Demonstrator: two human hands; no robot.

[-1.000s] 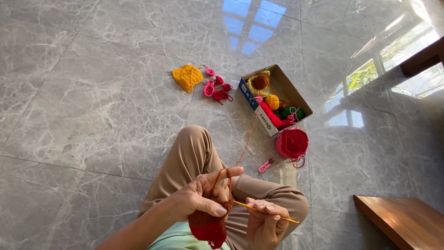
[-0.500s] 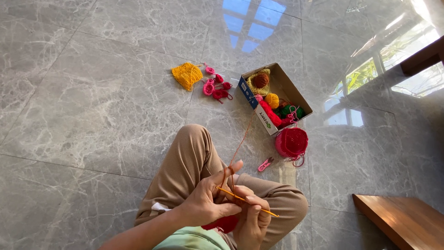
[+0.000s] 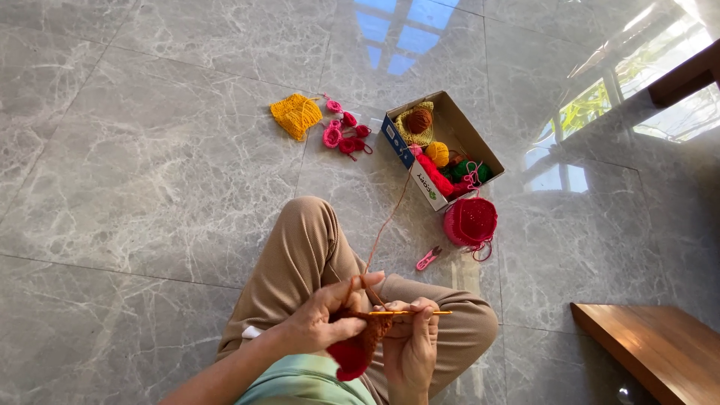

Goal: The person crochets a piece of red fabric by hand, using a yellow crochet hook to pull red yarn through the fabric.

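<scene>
I sit cross-legged on a grey marble floor, knees in tan trousers. My left hand [image 3: 328, 315] pinches a red crocheted piece [image 3: 357, 352] and the brownish yarn strand [image 3: 384, 225] that runs up toward the box. My right hand [image 3: 411, 346] grips a yellow crochet hook [image 3: 415, 313], held level with its tip pointing right, against the red piece. The lower part of the piece hangs between my wrists.
An open cardboard box [image 3: 450, 129] of yarn balls lies ahead on the floor. Beside it are a pink crocheted pouch [image 3: 471, 222], small pink snips [image 3: 427, 259], a yellow crocheted piece [image 3: 297, 115] and pink crocheted bits [image 3: 343, 131]. Wooden furniture [image 3: 660, 352] stands at right.
My hands have shifted slightly and the hook has swung from slanting downward to level. The red piece now hangs lower between my hands.
</scene>
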